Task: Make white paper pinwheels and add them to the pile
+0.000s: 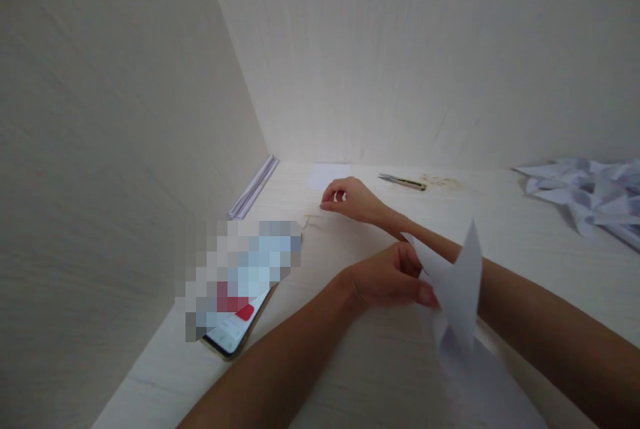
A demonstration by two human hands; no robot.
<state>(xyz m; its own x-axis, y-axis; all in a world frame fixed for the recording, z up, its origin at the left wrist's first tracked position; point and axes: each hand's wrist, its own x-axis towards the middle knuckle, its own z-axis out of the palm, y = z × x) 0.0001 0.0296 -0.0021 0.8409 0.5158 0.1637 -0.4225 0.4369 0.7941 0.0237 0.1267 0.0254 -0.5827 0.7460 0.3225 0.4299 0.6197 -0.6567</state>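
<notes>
A phone (235, 322) is noted at the table's (350, 375) 9 o'clock side, lying flat. The left hand (387, 279) is closed in a pinch on a folded white paper (457, 289), held upright near centre. The right hand (350, 199), at 12 o'clock from the left, is curled loosely, fingertips touching the table. Scissors (403, 181) lie just beyond at 1 o'clock. Folded papers (590, 199) are piled at 3 o'clock.

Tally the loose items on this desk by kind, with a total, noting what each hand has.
Folded paper piece, pinched in left hand: 1
Pile of folded paper shapes: 1
Flat paper sheet, near right hand: 1
Paper stack against wall: 1
Phone: 1
Cutter: 1
Total: 6
</notes>
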